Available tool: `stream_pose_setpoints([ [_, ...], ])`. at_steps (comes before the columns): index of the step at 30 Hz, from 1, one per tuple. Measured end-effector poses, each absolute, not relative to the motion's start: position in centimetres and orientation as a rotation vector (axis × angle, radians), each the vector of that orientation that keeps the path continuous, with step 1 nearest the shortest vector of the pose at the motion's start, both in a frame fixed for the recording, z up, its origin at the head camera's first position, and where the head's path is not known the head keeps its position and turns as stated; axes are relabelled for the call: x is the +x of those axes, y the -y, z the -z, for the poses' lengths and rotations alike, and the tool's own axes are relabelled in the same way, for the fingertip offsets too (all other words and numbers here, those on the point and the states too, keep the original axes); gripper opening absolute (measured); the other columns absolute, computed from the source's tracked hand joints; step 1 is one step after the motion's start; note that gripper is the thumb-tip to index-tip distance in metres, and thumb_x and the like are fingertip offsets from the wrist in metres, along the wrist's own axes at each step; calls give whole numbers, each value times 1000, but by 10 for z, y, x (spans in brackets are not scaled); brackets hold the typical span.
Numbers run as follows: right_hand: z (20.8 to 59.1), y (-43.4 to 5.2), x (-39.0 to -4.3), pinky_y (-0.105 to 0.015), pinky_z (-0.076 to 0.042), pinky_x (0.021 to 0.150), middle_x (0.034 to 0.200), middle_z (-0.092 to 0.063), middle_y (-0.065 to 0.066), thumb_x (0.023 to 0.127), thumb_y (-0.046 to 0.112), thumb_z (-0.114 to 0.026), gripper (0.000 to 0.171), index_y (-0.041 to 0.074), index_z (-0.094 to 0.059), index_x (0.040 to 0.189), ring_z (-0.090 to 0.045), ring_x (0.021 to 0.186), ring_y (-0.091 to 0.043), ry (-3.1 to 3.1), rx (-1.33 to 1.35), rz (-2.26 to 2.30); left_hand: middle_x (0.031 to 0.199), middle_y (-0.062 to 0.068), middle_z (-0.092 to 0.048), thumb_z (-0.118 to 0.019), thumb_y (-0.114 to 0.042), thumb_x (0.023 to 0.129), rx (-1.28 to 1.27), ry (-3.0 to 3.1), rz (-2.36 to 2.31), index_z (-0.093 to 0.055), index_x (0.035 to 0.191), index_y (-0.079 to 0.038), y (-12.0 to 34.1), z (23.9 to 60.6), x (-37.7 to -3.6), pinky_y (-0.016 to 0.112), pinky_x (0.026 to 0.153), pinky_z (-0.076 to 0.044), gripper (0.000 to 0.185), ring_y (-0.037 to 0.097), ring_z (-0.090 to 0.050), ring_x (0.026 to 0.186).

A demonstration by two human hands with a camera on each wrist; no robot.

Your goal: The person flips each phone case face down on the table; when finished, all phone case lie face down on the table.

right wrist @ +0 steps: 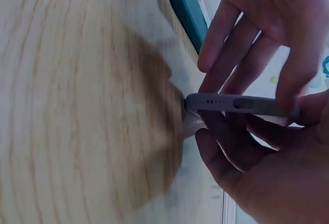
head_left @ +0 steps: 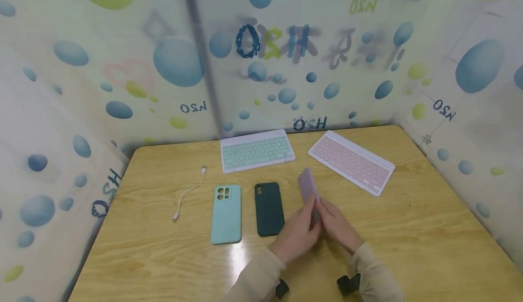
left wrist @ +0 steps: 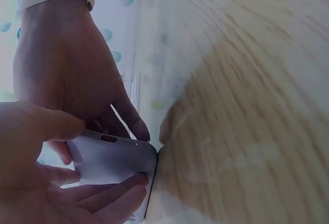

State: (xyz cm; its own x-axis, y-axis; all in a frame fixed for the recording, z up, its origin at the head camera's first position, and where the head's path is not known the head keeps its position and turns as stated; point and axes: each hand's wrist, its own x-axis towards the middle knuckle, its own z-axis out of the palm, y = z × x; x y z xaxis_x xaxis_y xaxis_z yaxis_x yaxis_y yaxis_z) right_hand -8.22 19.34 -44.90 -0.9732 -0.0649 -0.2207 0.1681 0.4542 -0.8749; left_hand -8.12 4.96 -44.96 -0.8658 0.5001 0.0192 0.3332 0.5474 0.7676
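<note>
Both hands hold a lavender phone case [head_left: 308,186] on its long edge, tilted up near the middle right of the table. My left hand [head_left: 297,235] has its thumb at the case's upper edge and fingers along its broad face. My right hand [head_left: 338,225] grips the other side, thumb near the same edge. In the left wrist view, the case [left wrist: 110,160] shows its end with a port slot and small holes, its lower corner touching the wood. The right wrist view shows that end of the case [right wrist: 247,104] edge-on between both hands.
Left of the hands lie a dark green phone case [head_left: 269,211], a light blue phone case [head_left: 226,218] and a short white USB cable [head_left: 189,193]. Behind them are a mint-keyed keyboard [head_left: 257,151] and a pink-keyed keyboard [head_left: 352,162]. Patterned curtains border the wooden table [head_left: 135,247].
</note>
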Motion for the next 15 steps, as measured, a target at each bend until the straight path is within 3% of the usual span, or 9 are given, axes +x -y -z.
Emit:
stream_pose_setpoints([
  [9,450,-197,-86,-53,-47,102,132,-56,-32,106,11,-31,42,-13,-44,139,-57,120,-40,-2610,100,1516,140,13,-56,-56,-17,99,696,-2612,-1113,-45,139,-6,-51,453,-84,33,98,-52,43,19,-57,126],
  [15,450,-197,-88,-54,-46,101,128,-59,-32,104,6,-34,40,-15,-47,136,-59,117,-40,-2685,123,1470,137,13,-58,-58,-20,98,737,-2667,-1018,-47,140,-2,-51,452,-83,33,96,-53,46,20,-58,124],
])
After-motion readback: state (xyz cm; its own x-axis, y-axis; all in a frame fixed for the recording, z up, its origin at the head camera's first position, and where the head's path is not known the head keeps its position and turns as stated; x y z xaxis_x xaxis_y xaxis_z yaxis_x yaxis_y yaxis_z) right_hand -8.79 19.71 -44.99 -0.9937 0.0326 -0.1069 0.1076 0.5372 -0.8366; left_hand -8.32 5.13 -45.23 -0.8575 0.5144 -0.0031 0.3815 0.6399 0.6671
